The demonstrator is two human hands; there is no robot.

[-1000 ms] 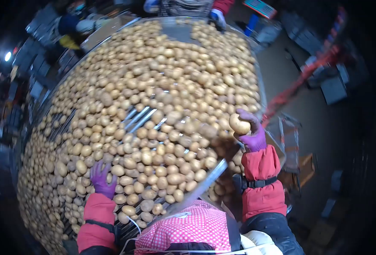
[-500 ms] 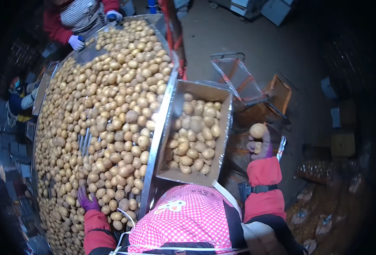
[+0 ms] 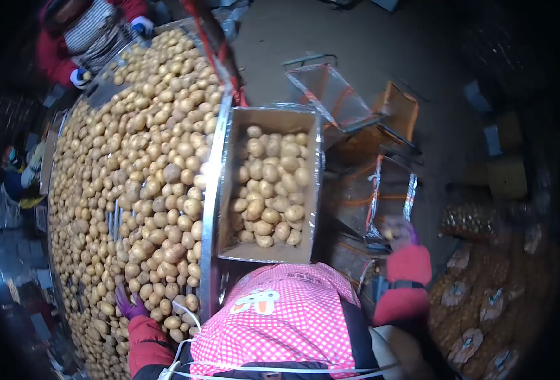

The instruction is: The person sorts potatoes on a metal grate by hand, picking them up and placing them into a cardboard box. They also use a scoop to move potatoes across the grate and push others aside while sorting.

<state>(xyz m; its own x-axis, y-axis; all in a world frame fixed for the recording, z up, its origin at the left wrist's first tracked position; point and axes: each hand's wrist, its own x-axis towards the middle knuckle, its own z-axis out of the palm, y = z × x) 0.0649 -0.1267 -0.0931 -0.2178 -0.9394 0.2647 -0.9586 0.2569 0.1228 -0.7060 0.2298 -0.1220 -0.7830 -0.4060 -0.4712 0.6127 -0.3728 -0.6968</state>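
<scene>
My left hand (image 3: 130, 303), in a purple glove, rests at the near edge of the potatoes (image 3: 159, 183) heaped on the sorting table, its fingers spread and touching a few of them. Out to the right, my right hand (image 3: 401, 232) hangs beside a metal-rimmed stand (image 3: 376, 190); motion smears its gloved fingers, and I cannot tell if anything is in them. Between my arms stands a cardboard box (image 3: 264, 253), partly filled with potatoes (image 3: 270, 190), against the table's metal rim (image 3: 213, 171).
Across the table, a co-worker's gloved hands (image 3: 80, 78) are at the far end of the heap. Another person (image 3: 23, 174) is at the left. Wire-framed stands (image 3: 330, 95) are right of the box. Filled net sacks (image 3: 464, 304) lie at the lower right.
The view has turned, shifting the table and box leftward. My right hand has moved lower, and the large potato held up in it before no longer shows. My left hand stays on the heap.
</scene>
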